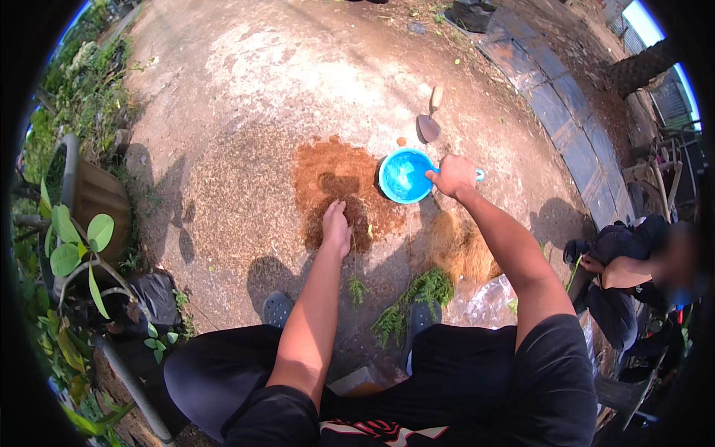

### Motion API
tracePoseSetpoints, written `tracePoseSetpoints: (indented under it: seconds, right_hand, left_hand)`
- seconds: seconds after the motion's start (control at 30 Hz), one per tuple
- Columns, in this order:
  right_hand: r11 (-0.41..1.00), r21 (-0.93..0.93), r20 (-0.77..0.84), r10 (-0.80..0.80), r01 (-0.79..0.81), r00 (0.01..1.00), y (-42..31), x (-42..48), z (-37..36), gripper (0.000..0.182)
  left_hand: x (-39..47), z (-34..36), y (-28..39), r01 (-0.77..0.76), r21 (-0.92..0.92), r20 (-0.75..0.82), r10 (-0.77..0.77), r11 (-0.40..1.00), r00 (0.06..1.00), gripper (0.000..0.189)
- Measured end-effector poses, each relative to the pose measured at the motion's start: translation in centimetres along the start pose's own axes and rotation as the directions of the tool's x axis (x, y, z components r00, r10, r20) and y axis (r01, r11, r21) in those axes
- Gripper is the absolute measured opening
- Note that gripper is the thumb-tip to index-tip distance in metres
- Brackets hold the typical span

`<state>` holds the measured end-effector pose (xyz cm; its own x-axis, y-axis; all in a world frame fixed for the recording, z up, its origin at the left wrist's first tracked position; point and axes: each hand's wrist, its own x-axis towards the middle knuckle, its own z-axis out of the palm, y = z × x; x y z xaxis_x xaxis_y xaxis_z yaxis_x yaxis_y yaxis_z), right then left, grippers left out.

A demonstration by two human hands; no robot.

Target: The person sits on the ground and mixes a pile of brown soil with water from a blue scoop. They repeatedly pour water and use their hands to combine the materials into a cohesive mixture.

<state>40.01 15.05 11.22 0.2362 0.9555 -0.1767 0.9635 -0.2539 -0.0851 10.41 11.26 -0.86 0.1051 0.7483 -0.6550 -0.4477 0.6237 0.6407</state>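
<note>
My right hand (457, 174) grips the handle of a blue plastic dipper (389, 184) with clear water inside. The dipper is just right of a patch of reddish-brown, coir-like growing medium (318, 162). My left hand (336, 226) is at the near part of this patch, where the material looks darker. Its fingers point away from me; whether they hold anything is hidden. A green sprig (357, 290) lies on the ground just below that hand, with a thin stem running up towards it. More leafy cuttings (416, 302) lie by my right shoe.
A trowel (429, 128) lies beyond the dipper. Tan coconut fibre (458, 246) and clear plastic (486, 302) are under my right forearm. A large brown pot (100, 207) stands at left. Another person (625, 268) crouches at right, near dark paving slabs (570, 128).
</note>
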Motion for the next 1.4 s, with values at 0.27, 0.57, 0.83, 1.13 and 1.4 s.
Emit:
tracePoseSetpoints:
  seconds: [0.27, 0.57, 0.83, 1.13, 1.4]
  right_hand:
    - [0.999, -0.045, 0.017, 0.008, -0.007, 1.0, 0.9, -0.3, 0.1, 0.048]
    - [0.997, -0.038, 0.032, 0.061, -0.06, 0.998, -0.1, 0.5, -1.1, 0.05]
    - [0.996, -0.041, 0.06, 0.086, -0.083, 0.994, -0.7, 0.5, -1.2, 0.052]
    - [0.996, -0.009, 0.091, 0.093, -0.093, 0.992, -0.4, -0.1, -1.8, 0.052]
    - [0.988, 0.021, 0.055, 0.151, -0.153, 0.987, -0.6, 0.9, -1.8, 0.053]
  left_hand:
    - [-0.8, 1.4, 0.1, 0.001, 0.049, -0.148, 0.006, 0.999, 0.989, 0.031]
    - [-0.4, 0.8, -0.1, 0.002, 0.031, -0.1, 0.001, 1.0, 0.995, 0.036]
    - [-0.4, 0.2, -0.2, 0.034, 0.002, 0.013, -0.034, 0.999, 0.999, 0.055]
    - [-2.2, 1.7, 0.8, 0.049, 0.073, -0.068, -0.044, 0.996, 0.997, 0.051]
    - [-1.9, 0.7, 0.3, 0.059, 0.053, 0.0, -0.059, 0.997, 0.998, 0.051]
